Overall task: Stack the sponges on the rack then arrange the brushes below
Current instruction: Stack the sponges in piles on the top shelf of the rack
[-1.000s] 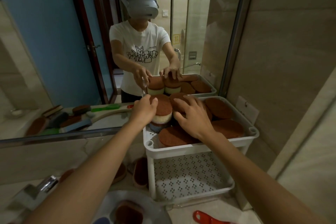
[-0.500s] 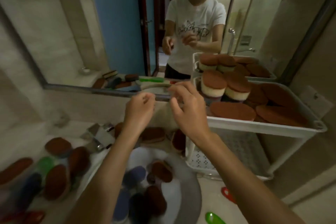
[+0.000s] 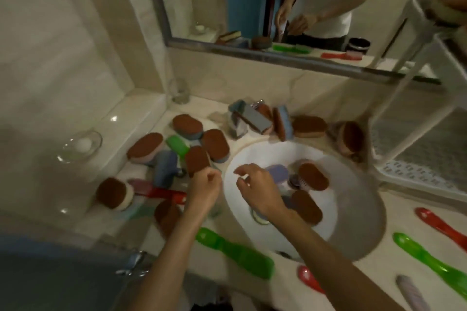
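Note:
Several brown-topped sponges lie on the counter left of the basin, one point(image 3: 145, 145) among them, and others rest inside the white basin point(image 3: 353, 242), such as a sponge point(image 3: 313, 176). My left hand point(image 3: 205, 188) hovers at the basin's left rim, fingers loosely curled, holding nothing. My right hand point(image 3: 257, 189) is over the basin, fingers apart and empty. The white rack point(image 3: 404, 88) stands at the right edge; its lower perforated shelf point(image 3: 424, 156) shows. A green brush point(image 3: 235, 252) lies on the counter's front edge, and a red brush point(image 3: 441, 227) lies at the right.
A chrome tap point(image 3: 249, 120) stands behind the basin with sponges leaning on it. A glass dish point(image 3: 79, 146) sits on the left ledge, a glass cup point(image 3: 180, 91) near the mirror point(image 3: 278, 7). More brushes lie at the front right, including a green one point(image 3: 429, 262).
My view swung down and left from the rack's top shelf to the basin. Both hands came away from the stacked sponges and now hang empty over the basin's left side.

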`<state>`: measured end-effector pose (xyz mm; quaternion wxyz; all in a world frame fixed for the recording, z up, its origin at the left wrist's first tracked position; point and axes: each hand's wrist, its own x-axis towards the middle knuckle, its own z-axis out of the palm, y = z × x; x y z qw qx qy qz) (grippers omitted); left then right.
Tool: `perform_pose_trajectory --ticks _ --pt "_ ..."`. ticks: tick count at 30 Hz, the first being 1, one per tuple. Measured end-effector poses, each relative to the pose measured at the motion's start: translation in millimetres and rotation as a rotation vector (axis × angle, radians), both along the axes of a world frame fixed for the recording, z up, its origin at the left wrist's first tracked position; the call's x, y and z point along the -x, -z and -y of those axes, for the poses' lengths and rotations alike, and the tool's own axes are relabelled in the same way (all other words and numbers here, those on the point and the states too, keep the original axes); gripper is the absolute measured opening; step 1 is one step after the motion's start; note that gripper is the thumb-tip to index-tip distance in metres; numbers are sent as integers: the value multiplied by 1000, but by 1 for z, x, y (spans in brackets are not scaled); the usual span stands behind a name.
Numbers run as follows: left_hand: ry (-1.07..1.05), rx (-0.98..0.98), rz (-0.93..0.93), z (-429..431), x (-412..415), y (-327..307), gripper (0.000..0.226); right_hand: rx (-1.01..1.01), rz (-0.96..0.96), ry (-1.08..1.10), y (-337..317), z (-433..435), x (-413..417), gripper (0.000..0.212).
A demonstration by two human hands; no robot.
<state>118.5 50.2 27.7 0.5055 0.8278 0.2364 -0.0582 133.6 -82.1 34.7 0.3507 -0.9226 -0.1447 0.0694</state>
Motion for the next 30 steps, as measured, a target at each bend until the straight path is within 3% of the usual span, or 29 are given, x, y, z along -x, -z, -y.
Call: perform_pose_trajectory --ticks 9,12,17,20,23,27,30 --pt "-99 -210 -181 -103 46 36 19 193 -257 -187 31 -102 43 32" --pt "-167 -57 -220 -112 58 52 24 277 -297 -207 40 -129 46 41" --pt "-493 477 -414 -119 64 57 41 378 -432 -182 57 -144 50 48" --pt "-504 517 -397 -121 66 56 39 270 -505 -163 59 -142 52 40" --pt "-516 444 -307 -126 68 52 36 72 -441 -93 54 -142 53 41" --pt "-512 505 -178 -137 68 43 37 -181 -461 -17 46 -142 49 33" --pt "-490 561 -150 -139 64 36 25 -234 -497 46 41 -141 41 31"
